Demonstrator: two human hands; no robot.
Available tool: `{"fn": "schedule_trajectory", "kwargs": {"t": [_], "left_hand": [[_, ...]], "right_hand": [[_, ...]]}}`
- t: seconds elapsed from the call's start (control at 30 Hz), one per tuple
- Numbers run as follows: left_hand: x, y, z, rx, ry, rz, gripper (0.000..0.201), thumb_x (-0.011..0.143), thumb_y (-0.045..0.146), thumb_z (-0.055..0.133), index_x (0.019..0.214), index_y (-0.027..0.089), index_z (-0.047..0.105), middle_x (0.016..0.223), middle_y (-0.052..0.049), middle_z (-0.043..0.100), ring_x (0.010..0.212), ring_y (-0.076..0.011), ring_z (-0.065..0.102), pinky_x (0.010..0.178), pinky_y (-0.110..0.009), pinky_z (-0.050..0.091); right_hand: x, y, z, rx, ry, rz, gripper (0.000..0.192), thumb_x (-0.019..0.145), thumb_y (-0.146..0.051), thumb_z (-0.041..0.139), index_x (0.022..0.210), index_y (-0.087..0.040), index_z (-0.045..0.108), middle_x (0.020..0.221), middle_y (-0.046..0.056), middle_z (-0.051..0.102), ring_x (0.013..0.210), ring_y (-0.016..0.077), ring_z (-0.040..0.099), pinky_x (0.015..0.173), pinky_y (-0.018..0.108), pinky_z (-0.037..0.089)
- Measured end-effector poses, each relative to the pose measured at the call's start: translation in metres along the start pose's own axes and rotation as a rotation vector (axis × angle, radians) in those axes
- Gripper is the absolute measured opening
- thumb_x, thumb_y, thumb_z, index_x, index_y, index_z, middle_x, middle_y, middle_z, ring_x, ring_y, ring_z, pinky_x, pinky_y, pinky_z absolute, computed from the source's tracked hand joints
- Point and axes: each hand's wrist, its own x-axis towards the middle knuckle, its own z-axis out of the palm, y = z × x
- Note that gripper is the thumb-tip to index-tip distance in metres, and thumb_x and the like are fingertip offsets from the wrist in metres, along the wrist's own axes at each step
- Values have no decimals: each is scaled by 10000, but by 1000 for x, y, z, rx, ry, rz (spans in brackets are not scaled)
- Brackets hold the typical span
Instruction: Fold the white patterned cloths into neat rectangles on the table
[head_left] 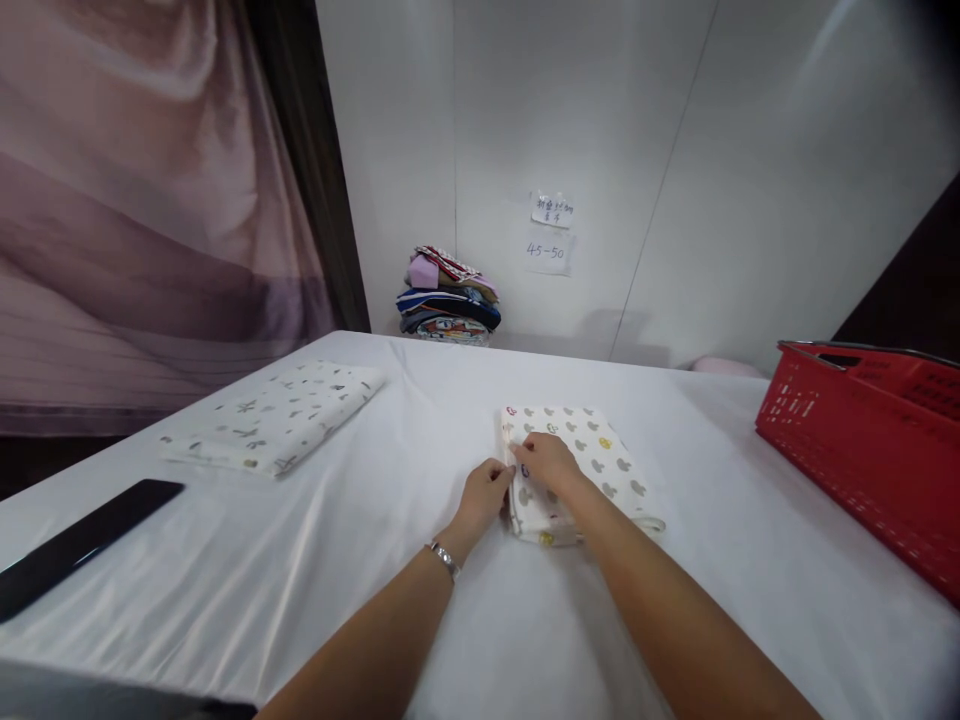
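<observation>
A folded white cloth with small coloured prints (600,455) lies in the middle of a table covered with a white sheet (375,560). My left hand (486,492) pinches the cloth's left edge; a metal bracelet sits on that wrist. My right hand (546,462) rests on top of the cloth near the same edge, fingers curled onto the fabric. Both hands meet at the left side of the fold.
A second folded printed cloth (279,415) lies at the left. A black flat object (75,545) sits at the near left edge. A red plastic basket (870,440) stands at the right. A stack of folded clothes (448,297) is by the back wall, under paper notes (550,232).
</observation>
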Motion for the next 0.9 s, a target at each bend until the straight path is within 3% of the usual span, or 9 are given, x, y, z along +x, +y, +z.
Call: {"fn": "schedule_trajectory", "kwargs": {"t": [0.27, 0.53, 0.63, 0.77, 0.9], "left_hand": [[7, -13, 1, -9, -59, 17, 206, 797, 340, 487, 648, 198, 479, 508, 52, 469, 464, -105, 455, 457, -220, 363], [4, -7, -1, 24, -70, 30, 250, 808, 386, 467, 643, 198, 475, 528, 47, 478, 481, -111, 467, 465, -225, 366], [-1, -3, -3, 57, -67, 68, 336, 805, 489, 483, 640, 196, 481, 556, 39, 494, 516, -118, 474, 486, -234, 365], [-5, 1, -6, 143, -66, 99, 324, 751, 497, 573, 660, 197, 491, 583, 28, 515, 565, -133, 479, 514, -247, 357], [-5, 3, -6, 211, -61, 99, 226, 696, 357, 632, 656, 196, 478, 614, 27, 514, 603, -136, 471, 534, -253, 344]], "right_hand": [[13, -2, 16, -23, -5, -3, 150, 772, -183, 507, 708, -167, 641, 802, 80, 681, 771, 184, 591, 633, 260, 349], [9, 4, 22, 158, -17, -93, 187, 800, -257, 493, 766, -178, 659, 791, 25, 680, 749, 136, 584, 675, 224, 392], [2, 9, 21, 279, -54, -114, 212, 747, -157, 481, 820, -181, 679, 806, 10, 690, 745, 125, 590, 685, 213, 411], [-13, 22, 17, 552, -169, -9, 314, 709, -139, 478, 939, -175, 689, 663, -1, 645, 599, 123, 547, 587, 229, 407], [-39, 31, 10, 575, -220, 67, 297, 792, -235, 460, 994, -202, 675, 607, -4, 589, 518, 119, 492, 510, 235, 380]]}}
